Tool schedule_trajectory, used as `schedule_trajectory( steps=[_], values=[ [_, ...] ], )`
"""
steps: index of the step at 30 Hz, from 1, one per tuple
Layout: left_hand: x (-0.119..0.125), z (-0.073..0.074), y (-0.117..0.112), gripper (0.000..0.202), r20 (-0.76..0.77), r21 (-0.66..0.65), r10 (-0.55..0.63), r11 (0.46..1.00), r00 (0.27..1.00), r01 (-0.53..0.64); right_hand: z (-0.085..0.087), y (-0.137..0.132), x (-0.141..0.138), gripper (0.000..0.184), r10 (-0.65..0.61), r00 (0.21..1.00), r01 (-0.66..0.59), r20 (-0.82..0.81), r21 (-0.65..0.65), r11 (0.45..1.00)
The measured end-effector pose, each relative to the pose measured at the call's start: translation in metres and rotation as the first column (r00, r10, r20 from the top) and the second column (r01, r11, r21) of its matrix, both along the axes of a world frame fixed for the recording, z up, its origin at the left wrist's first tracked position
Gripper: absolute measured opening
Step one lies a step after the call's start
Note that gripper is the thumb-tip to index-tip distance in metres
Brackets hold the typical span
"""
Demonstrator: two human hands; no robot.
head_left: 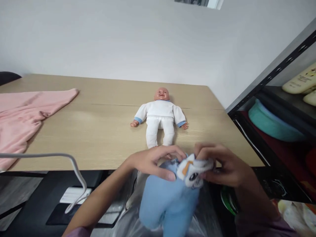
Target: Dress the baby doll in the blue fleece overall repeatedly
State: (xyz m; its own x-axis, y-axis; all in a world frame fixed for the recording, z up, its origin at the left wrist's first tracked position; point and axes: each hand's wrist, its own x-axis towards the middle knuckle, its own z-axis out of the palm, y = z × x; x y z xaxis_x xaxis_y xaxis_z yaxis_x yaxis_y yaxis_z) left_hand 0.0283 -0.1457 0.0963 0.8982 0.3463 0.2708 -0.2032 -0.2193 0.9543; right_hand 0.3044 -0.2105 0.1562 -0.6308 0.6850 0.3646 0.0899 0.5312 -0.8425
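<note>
Blue pants [170, 197] pinched by left hand [154, 161] and right hand [223, 164]; doll [160, 108] just beyond, pink cloth [22, 115] far left

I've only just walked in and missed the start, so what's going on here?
A person is holding a blue garment at its top edge, in front of the table. The left hand has its thumb over the cloth, while the right hand pinches it by a white animal-face patch. Beyond the hands, a doll in white clothes lies face up on the table, and a pink cloth lies off to the left.
</note>
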Motion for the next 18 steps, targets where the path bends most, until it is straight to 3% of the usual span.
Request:
schedule_trajectory(
  steps=[2, 4, 8, 10, 14, 16, 18],
  values=[
    [0.006, 0.015, 0.026, 0.060, -0.066, -0.045, -0.104, 0.994, 0.992, 0.101, 0.013, 0.028, 0.006, 0.020, 0.025, 0.999, -0.025, -0.031, -0.011, 1.000],
    [0.013, 0.029, 0.051, 0.060, -0.084, -0.027, -0.116, 0.993, 0.990, 0.115, 0.017, 0.056, 0.012, 0.024, 0.105, 0.990, -0.113, -0.092, -0.084, 0.990],
    [0.025, 0.059, 0.098, 0.063, -0.082, 0.117, -0.093, 0.988, 0.992, 0.103, 0.023, 0.104, 0.014, 0.028, 0.132, 0.979, -0.158, -0.155, -0.173, 0.972],
    [0.028, 0.071, 0.120, 0.048, -0.055, 0.204, -0.080, 0.975, 0.995, 0.090, 0.031, 0.122, 0.011, 0.026, 0.099, 0.984, -0.120, -0.147, -0.142, 0.983],
    [0.023, 0.082, 0.156, 0.033, 0.083, 0.329, 0.029, 0.943, 0.996, -0.055, 0.043, 0.151, 0.004, 0.025, 0.048, 0.990, -0.054, -0.132, -0.041, 0.998],
    [0.017, 0.080, 0.169, 0.036, 0.130, 0.325, 0.143, 0.929, 0.981, -0.179, 0.040, 0.165, 0.002, 0.029, 0.020, 0.995, -0.024, -0.100, -0.044, 0.999],
    [0.011, 0.075, 0.178, 0.038, 0.182, 0.256, 0.246, 0.923, 0.952, -0.288, 0.031, 0.179, 0.000, 0.045, -0.010, 0.999, 0.007, -0.038, -0.087, 0.996]
  ],
)
